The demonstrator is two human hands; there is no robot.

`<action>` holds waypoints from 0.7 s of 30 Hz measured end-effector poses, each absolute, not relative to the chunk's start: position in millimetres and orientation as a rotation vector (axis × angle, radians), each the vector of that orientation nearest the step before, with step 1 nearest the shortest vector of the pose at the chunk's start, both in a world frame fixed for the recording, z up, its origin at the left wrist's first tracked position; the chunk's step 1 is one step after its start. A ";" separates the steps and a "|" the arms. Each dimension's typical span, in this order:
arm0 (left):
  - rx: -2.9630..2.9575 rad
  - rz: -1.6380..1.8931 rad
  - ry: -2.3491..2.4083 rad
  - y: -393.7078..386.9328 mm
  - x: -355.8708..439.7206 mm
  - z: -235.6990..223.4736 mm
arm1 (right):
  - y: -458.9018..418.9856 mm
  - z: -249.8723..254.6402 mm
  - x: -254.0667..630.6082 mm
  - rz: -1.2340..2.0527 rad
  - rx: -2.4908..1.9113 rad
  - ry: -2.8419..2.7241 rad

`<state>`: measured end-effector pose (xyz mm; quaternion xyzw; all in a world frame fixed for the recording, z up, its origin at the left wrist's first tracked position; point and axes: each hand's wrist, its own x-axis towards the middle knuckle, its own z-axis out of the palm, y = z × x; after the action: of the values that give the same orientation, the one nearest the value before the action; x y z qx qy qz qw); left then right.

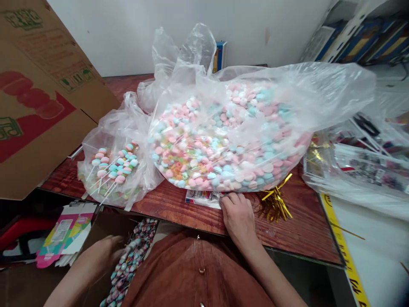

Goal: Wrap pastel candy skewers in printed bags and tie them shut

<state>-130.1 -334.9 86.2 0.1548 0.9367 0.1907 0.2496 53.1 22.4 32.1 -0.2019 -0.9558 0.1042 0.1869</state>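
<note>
My right hand (239, 215) rests at the front of the wooden table, its fingers curled against the right end of some printed clear plastic wrappers (203, 198). These lie partly beneath a large clear bag (332, 94) full of pink, blue and white candies (255, 160). Low on the left, my left hand (110, 251) is blurred over an open box, beside many striped candy sticks (126, 264); its fingers cannot be made out. A smaller clear bag (111, 121) on the table's left holds several candies on white sticks (119, 168).
A big printed carton (41, 85) stands at the left. Gold tinsel ties (277, 202) lie right of my right hand on the table (306, 230). Plastic packaging (367, 170) is piled at the right. Colourful flat card packaging (65, 234) sits below the table's left side.
</note>
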 end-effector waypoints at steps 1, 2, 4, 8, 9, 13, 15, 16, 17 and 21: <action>0.511 0.475 2.490 -321.5 -124.6 87.0 | 21.1 32.2 52.3 0.285 -0.558 -2.691; 0.609 0.486 2.414 -303.0 -117.7 90.1 | 19.2 33.5 52.2 0.277 -0.549 -2.688; 0.761 0.676 2.305 -257.3 -100.7 99.7 | 15.2 39.5 54.6 0.265 -0.542 -2.662; 0.720 1.035 1.728 -169.8 -62.3 107.1 | 7.8 62.5 66.8 0.321 -0.461 -2.452; 0.579 1.153 1.527 -152.9 -53.6 104.8 | 6.2 69.0 70.5 0.327 -0.409 -2.402; 0.121 1.731 1.033 -105.6 -32.0 97.2 | 0.7 87.0 82.0 0.325 -0.278 -2.298; -0.003 1.867 0.999 -92.0 -30.4 100.2 | -0.7 89.2 82.8 0.510 -0.438 -2.188; -0.038 1.890 1.001 -87.3 -30.9 102.8 | -0.9 89.3 81.7 0.691 -0.554 -2.120; -0.058 1.898 1.006 -83.8 -31.7 105.3 | -0.8 89.3 79.8 0.922 -0.660 -2.048; -0.056 1.953 1.056 -79.2 -33.6 107.7 | -0.7 92.9 69.5 1.701 -0.789 -1.779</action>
<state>-33.6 -79.2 107.7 -0.0225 0.4262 0.7877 0.4442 69.5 -0.7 92.9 -0.2935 -0.6619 0.6326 0.2748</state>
